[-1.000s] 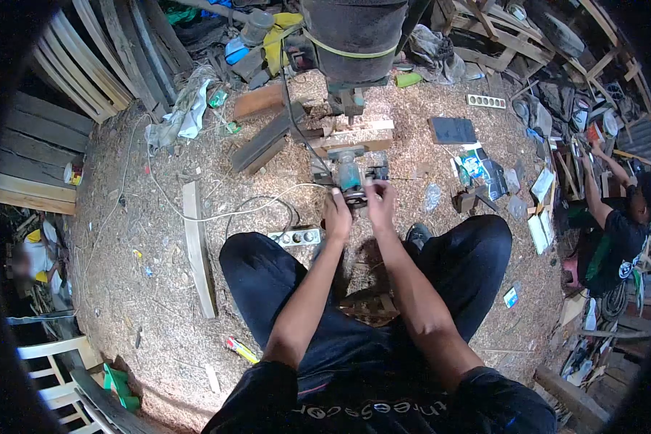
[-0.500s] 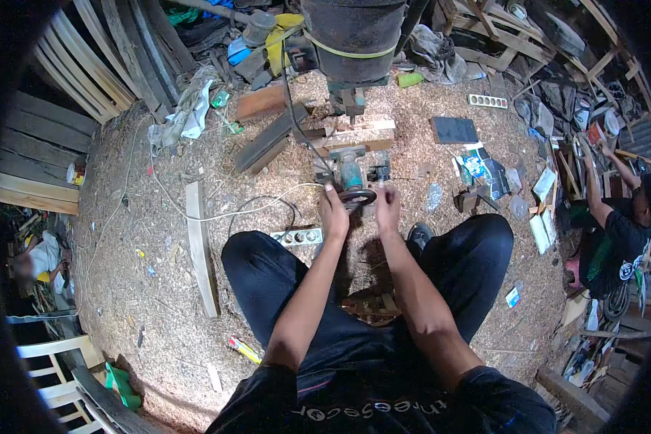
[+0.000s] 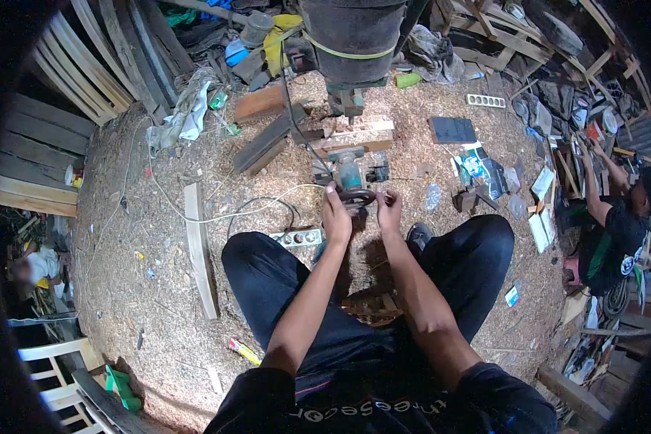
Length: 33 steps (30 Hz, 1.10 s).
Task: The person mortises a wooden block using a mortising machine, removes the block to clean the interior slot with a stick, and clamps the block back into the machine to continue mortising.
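Handwheel (image 3: 356,202) is finished in black; machine body (image 3: 349,173) is painted teal. Drum housing (image 3: 351,25) is coloured near-black, ringed by a yellow band (image 3: 351,55). Power strip (image 3: 278,238) is cased in white, dotted with darker sockets (image 3: 299,238). Shirt (image 3: 412,387) is printed with pale lettering (image 3: 313,416) on black. Wood block (image 3: 259,103) is toned reddish-brown. Container (image 3: 407,80) is tinted lime green.

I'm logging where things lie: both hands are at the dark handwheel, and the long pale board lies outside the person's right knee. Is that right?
Not quite: the long pale board lies outside the left knee, not the right, as the head view shows. The left hand and right hand are indeed at the dark handwheel.
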Each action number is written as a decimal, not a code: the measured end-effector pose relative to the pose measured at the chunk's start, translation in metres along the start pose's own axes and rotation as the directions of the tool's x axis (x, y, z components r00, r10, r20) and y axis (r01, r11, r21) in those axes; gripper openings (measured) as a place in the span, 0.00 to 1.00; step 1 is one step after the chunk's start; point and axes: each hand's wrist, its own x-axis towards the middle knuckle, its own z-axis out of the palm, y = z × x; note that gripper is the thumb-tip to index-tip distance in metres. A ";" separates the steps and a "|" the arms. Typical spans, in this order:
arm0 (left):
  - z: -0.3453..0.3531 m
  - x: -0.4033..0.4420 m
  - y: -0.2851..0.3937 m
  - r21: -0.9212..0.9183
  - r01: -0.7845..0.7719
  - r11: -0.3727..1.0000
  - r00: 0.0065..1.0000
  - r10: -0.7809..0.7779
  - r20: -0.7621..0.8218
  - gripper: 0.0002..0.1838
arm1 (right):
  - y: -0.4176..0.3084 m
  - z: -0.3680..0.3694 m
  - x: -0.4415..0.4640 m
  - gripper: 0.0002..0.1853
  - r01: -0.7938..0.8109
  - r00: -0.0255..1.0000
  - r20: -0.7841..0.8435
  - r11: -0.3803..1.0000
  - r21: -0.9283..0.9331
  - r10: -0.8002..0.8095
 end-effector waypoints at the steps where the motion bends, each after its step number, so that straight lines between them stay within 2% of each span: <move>1: 0.002 0.010 -0.016 0.064 0.090 0.994 0.996 -0.088 -0.033 0.37 | -0.015 0.007 -0.006 0.29 -0.010 1.000 0.018 0.991 0.135 0.008; 2: 0.005 0.013 -0.032 0.100 0.071 0.992 0.996 -0.064 -0.067 0.36 | -0.031 0.013 -0.011 0.28 -0.016 0.995 0.100 0.975 0.224 -0.006; 4: 0.017 0.009 -0.049 0.169 0.032 0.985 0.992 -0.011 -0.126 0.35 | -0.028 0.024 -0.014 0.28 0.268 0.955 0.109 0.961 0.072 -0.275; 5: 0.024 0.006 -0.053 0.185 0.004 0.983 0.977 0.036 -0.211 0.33 | -0.022 0.022 -0.011 0.26 0.194 0.973 0.102 0.971 0.142 -0.209; 8: 0.005 -0.004 -0.013 0.032 -0.086 0.996 0.996 0.087 -0.024 0.33 | 0.005 0.007 0.004 0.24 -0.004 1.000 0.016 0.994 0.109 0.002; 9: 0.006 0.001 -0.020 0.113 -0.053 0.992 0.998 0.056 -0.023 0.32 | -0.010 0.006 -0.003 0.23 -0.035 0.998 0.056 0.982 0.188 0.025; 12: 0.012 0.004 -0.037 0.154 0.028 0.988 0.998 -0.018 -0.066 0.31 | -0.023 0.026 -0.013 0.20 0.330 0.939 0.078 0.941 0.074 -0.335; 13: 0.020 0.002 -0.043 0.248 -0.085 0.965 0.980 0.126 -0.152 0.31 | -0.029 0.023 -0.016 0.20 0.203 0.967 0.125 0.969 0.140 -0.221; 16: 0.012 0.001 -0.024 0.102 -0.064 0.993 0.993 0.073 -0.090 0.30 | -0.027 0.011 -0.008 0.22 0.168 0.983 0.057 0.978 0.121 -0.175; 20: 0.011 0.024 -0.010 -0.018 -0.134 0.991 0.989 0.133 -0.060 0.30 | -0.060 0.005 0.012 0.20 0.097 0.994 0.008 0.934 0.343 -0.106; 21: 0.012 0.030 -0.011 -0.038 -0.060 0.997 0.998 0.059 -0.033 0.28 | -0.069 0.002 0.020 0.19 0.126 0.990 0.019 0.951 0.283 -0.137; 24: 0.025 0.047 -0.014 0.119 -0.165 0.979 0.985 0.169 -0.022 0.26 | -0.091 -0.002 0.038 0.18 0.152 0.987 0.006 0.931 0.331 -0.163; 25: 0.026 0.047 0.007 0.235 -0.241 0.942 0.967 0.254 -0.027 0.28 | -0.087 -0.004 0.052 0.20 0.179 0.982 0.018 0.951 0.250 -0.190; 28: 0.045 0.075 0.018 0.249 -0.257 0.934 0.965 0.263 0.009 0.31 | -0.090 -0.004 0.085 0.25 0.207 0.977 0.030 0.976 0.064 -0.210; 29: 0.051 0.083 0.021 0.270 -0.274 0.923 0.959 0.283 0.005 0.35 | -0.094 -0.002 0.095 0.31 0.277 0.960 0.036 0.961 0.020 -0.277; 32: 0.069 0.109 0.020 0.359 -0.269 0.894 0.950 0.308 -0.053 0.38 | -0.108 -0.003 0.116 0.34 0.296 0.953 0.130 0.933 -0.204 -0.274; 33: 0.071 0.120 0.016 0.395 -0.223 0.891 0.963 0.265 -0.054 0.40 | -0.114 -0.005 0.122 0.38 0.285 0.953 0.180 0.926 -0.249 -0.245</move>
